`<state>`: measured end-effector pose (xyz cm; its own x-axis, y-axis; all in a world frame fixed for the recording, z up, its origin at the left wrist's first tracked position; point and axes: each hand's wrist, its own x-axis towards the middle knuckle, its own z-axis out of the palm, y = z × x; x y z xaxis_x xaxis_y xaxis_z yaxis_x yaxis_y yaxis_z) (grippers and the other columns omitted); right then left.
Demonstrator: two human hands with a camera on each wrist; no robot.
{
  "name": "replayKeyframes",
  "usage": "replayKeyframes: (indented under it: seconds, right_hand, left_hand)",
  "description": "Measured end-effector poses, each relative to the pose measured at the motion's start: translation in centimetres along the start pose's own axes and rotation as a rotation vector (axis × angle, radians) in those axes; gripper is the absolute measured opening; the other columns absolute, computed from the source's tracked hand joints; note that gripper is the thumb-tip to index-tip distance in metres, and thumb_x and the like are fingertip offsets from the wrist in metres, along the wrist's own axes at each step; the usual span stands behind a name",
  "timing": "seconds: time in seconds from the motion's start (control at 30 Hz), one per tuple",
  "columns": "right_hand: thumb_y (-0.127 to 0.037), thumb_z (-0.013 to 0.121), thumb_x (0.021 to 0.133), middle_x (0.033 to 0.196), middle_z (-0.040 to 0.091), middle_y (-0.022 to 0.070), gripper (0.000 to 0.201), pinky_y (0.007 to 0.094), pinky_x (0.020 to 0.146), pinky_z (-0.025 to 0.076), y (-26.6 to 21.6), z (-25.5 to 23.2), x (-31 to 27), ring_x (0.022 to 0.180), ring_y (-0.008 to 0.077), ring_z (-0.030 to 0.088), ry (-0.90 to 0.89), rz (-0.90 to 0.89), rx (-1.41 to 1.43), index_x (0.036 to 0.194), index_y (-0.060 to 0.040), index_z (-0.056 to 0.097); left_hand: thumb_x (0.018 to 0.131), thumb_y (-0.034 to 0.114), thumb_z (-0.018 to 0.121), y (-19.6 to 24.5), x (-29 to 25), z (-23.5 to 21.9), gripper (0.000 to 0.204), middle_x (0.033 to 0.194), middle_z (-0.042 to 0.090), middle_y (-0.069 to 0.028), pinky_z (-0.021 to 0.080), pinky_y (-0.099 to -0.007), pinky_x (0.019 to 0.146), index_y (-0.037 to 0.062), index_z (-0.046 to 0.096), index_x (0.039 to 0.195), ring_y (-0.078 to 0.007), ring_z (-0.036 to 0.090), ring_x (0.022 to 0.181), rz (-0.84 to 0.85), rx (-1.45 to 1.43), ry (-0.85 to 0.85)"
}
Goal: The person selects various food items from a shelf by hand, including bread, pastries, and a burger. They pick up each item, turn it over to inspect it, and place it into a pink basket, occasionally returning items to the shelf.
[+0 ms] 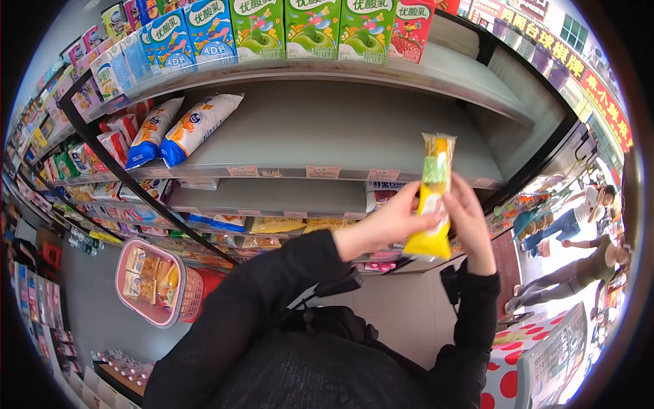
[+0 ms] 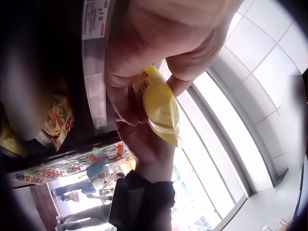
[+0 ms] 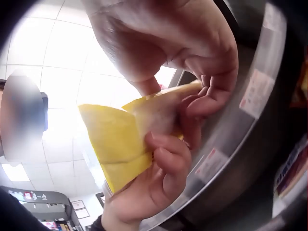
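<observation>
Shop shelving (image 1: pixel 327 170) fills most of the head view, grey tiers running from the left aisle to a dark upright post at the right. Along the top shelf stands a row of drink cartons (image 1: pixel 310 27), green ones with apples in the middle, blue and white ones to their left, a red one at the right end. One tier down, at the left, blue and white snack bags (image 1: pixel 197 126) lie tilted on their sides, with red packets beside them. Lower shelves hold more bright packets, too small to tell apart. On the floor at lower left a pink shopping basket (image 1: pixel 153 307) holds several packets. Beyond the shelf end, at the right, people walk past in daylight under red shop signs.

Black sleeves (image 1: pixel 272 300) rise from the bottom of the head view to both hands, which meet in front of the middle shelf. Between them is a long yellow packet (image 1: pixel 433 198), held upright, its top end clear above the fingers. The left hand (image 1: pixel 385 225) curls round the packet's lower half from the left side, thumb and fingers wrapped on it. The right hand (image 1: pixel 470 221) grips the same packet from the right, fingers bent against its yellow face; the right wrist view shows fingertips of both hands pressed on the wrapper.
</observation>
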<state>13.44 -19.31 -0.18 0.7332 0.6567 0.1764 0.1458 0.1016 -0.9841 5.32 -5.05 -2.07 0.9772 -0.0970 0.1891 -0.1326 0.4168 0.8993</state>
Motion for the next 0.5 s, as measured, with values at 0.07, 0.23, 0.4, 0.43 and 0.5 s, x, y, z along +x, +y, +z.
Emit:
replayKeyframes:
  seconds: [0.07,0.23,0.4,0.43,0.5]
  right_hand:
    - [-0.018,0.053,0.084,0.112,0.047,0.0143,0.053,0.0243,0.079,0.041,-1.6,-2.5,2.0,0.096,0.0145,0.05,0.04,0.037,-0.199,0.126,0.001,0.028]
    - [-0.019,0.058,0.08,0.117,0.044,0.0111,0.053,0.0209,0.066,0.044,-4.6,-6.1,5.5,0.08,0.0103,0.054,-0.019,0.041,-0.523,0.123,-0.0009,0.034]
    - [-0.018,0.062,0.074,0.111,0.049,0.0141,0.053,0.0249,0.071,0.044,-2.7,-9.0,8.4,0.086,0.0145,0.054,-0.053,0.006,-0.761,0.118,0.0017,0.041]
    - [-0.019,0.064,0.072,0.11,0.05,0.0159,0.054,0.0271,0.075,0.043,-1.9,-9.6,8.9,0.09,0.018,0.054,-0.017,-0.035,-0.86,0.117,0.0025,0.042]
    - [-0.019,0.064,0.07,0.11,0.051,0.018,0.056,0.0296,0.079,0.041,-0.1,-10.8,9.8,0.095,0.0223,0.052,0.018,-0.085,-0.925,0.117,0.0026,0.042]
  left_hand:
    - [0.079,0.013,0.06,0.7,3.7,0.4,0.047,0.102,0.051,-0.009,0.045,-0.0264,0.077,-0.0009,0.035,0.117,-0.0148,0.054,0.092,0.021,-0.127,-0.009]
    - [0.08,0.012,0.056,0.3,13.0,-0.8,0.03,0.095,0.053,-0.0097,0.049,-0.0289,0.067,-0.0013,0.043,0.104,-0.0165,0.056,0.083,0.023,0.056,0.042]
    - [0.079,0.005,0.045,-1.2,18.9,-0.6,0.015,0.079,0.055,-0.0119,0.047,-0.0322,0.053,-0.0021,0.051,0.091,-0.0225,0.057,0.07,-0.132,0.024,0.168]
    - [0.079,0.005,0.045,-1.6,19.9,-0.4,0.015,0.079,0.055,-0.0119,0.047,-0.0322,0.053,-0.0021,0.051,0.091,-0.0225,0.057,0.07,-0.13,0.023,0.171]
    - [0.076,0.001,0.043,-2.6,21.7,0.1,0.02,0.082,0.056,-0.0144,0.047,-0.0344,0.055,-0.0045,0.053,0.092,-0.0259,0.058,0.073,-0.125,0.041,0.273]
